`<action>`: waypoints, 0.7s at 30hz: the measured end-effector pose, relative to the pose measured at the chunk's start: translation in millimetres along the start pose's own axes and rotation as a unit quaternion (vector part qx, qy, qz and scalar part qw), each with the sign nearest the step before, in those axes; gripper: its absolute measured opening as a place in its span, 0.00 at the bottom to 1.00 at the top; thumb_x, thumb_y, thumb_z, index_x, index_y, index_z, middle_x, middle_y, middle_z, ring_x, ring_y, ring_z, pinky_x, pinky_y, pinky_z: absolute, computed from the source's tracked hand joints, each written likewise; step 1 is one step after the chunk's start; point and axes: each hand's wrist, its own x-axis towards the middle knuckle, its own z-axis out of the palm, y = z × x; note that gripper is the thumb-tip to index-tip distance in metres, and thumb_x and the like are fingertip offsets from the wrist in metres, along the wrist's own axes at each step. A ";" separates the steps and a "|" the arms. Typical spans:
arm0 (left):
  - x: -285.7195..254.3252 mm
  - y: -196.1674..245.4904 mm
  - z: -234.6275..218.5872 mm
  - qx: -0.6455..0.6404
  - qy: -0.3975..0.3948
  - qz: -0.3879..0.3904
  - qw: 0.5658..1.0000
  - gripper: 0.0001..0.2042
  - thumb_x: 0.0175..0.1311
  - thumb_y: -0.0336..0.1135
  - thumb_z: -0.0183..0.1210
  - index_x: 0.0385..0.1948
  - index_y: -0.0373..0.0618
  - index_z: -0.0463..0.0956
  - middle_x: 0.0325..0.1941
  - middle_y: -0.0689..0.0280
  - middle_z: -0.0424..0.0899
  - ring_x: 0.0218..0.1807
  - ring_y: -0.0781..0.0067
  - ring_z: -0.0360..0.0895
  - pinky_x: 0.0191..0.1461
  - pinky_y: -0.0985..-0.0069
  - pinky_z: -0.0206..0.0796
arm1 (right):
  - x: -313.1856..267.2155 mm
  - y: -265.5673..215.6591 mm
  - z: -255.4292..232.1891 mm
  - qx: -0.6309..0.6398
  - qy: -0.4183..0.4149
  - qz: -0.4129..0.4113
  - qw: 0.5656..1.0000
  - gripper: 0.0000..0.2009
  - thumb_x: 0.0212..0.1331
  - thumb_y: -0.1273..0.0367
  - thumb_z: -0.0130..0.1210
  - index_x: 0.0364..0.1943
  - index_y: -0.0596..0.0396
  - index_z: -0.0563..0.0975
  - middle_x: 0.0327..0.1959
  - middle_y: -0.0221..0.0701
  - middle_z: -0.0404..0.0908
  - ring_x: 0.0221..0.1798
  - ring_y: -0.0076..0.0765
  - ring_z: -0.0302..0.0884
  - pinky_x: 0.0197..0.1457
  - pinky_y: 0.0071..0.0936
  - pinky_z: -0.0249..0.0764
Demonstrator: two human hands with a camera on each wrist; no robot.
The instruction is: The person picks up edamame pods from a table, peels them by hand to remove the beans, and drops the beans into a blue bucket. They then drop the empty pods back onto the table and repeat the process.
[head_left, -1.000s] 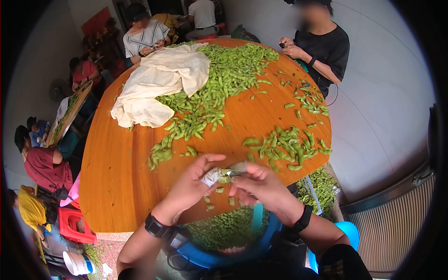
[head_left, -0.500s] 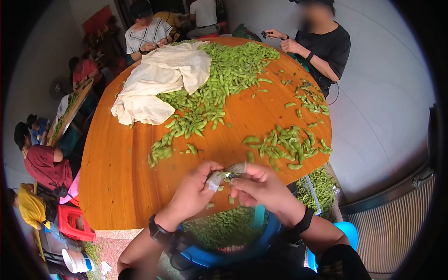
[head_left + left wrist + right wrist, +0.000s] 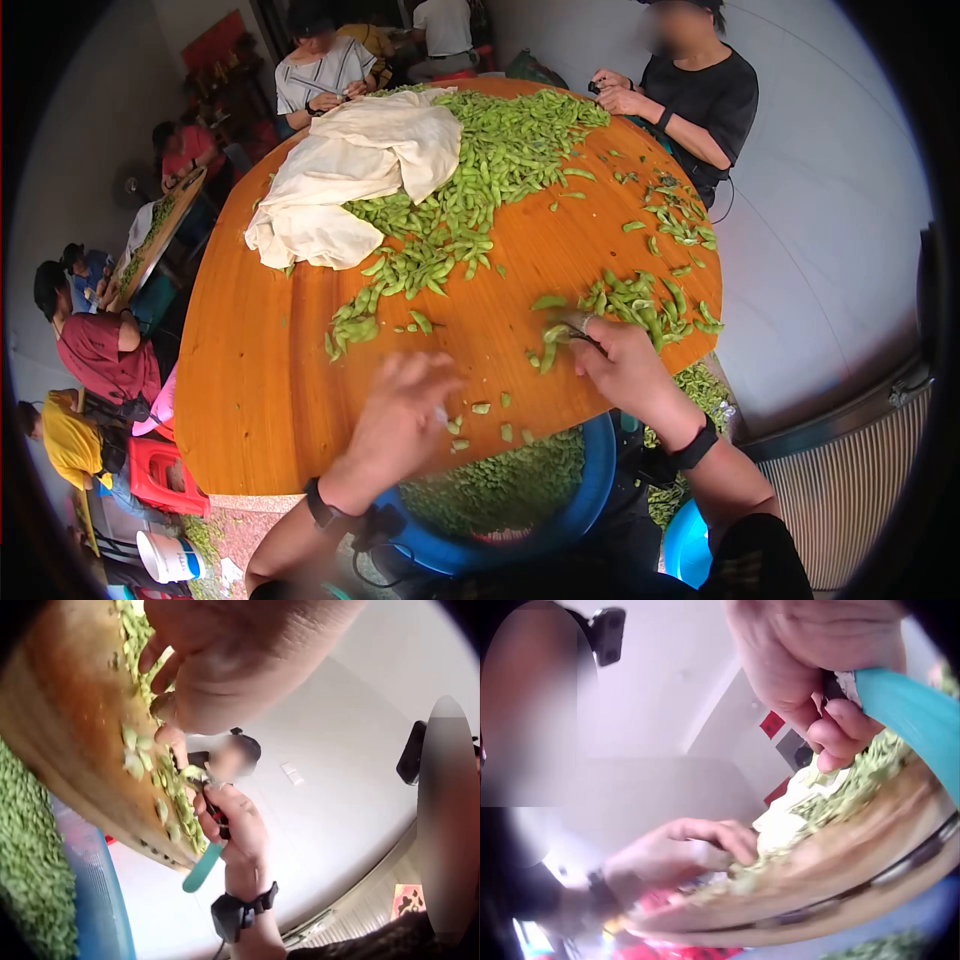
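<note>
Pods (image 3: pixel 640 300), cloth (image 3: pixel 350 170), blue tub (image 3: pixel 590 490) around hands

Round wooden table (image 3: pixel 260 400), bean pods (image 3: pixel 470 190), cloth (image 3: pixel 350 170)

A crumpled cream cloth (image 3: pixel 350 180) lies on the far left part of the round wooden bench (image 3: pixel 260 380), its edge resting on a long heap of green soybean pods (image 3: pixel 480 170) that runs toward the far rim. Scattered pods (image 3: pixel 680 215) dot the right edge near a person in a black shirt (image 3: pixel 705 100) standing at the bench. Another person in a striped shirt (image 3: pixel 320 75) sits at the far side. On the left, a person in a red shirt (image 3: pixel 95 350) sits low near a red plastic stool (image 3: pixel 155 475).
</note>
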 end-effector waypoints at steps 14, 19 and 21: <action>49.7 -53.3 8.1 0.003 0.049 -0.086 0.995 0.12 0.59 0.19 0.55 0.44 0.38 0.78 0.41 0.57 0.81 0.30 0.65 0.79 0.37 0.76 0.72 | 5.2 8.1 22.0 0.045 0.047 -0.121 0.991 0.15 0.62 0.75 0.50 0.53 0.54 0.76 0.27 0.34 0.78 0.25 0.30 0.76 0.33 0.25 0.73; 43.3 -19.9 28.8 -0.261 -0.032 -0.125 0.957 0.22 0.60 0.15 0.49 0.57 0.40 0.74 0.41 0.65 0.80 0.30 0.82 0.74 0.35 0.84 0.69 | 15.2 -29.3 30.1 0.272 -0.127 0.155 0.941 0.11 0.66 0.70 0.50 0.49 0.53 0.77 0.27 0.24 0.78 0.19 0.17 0.70 0.22 0.16 0.67; 40.9 -16.4 36.0 -0.300 -0.029 -0.103 0.948 0.26 0.58 0.14 0.47 0.61 0.43 0.70 0.45 0.59 0.80 0.37 0.75 0.77 0.40 0.80 0.71 | 16.9 -28.2 35.3 0.315 -0.143 0.161 0.924 0.10 0.67 0.69 0.49 0.48 0.52 0.78 0.26 0.21 0.78 0.18 0.13 0.68 0.20 0.14 0.64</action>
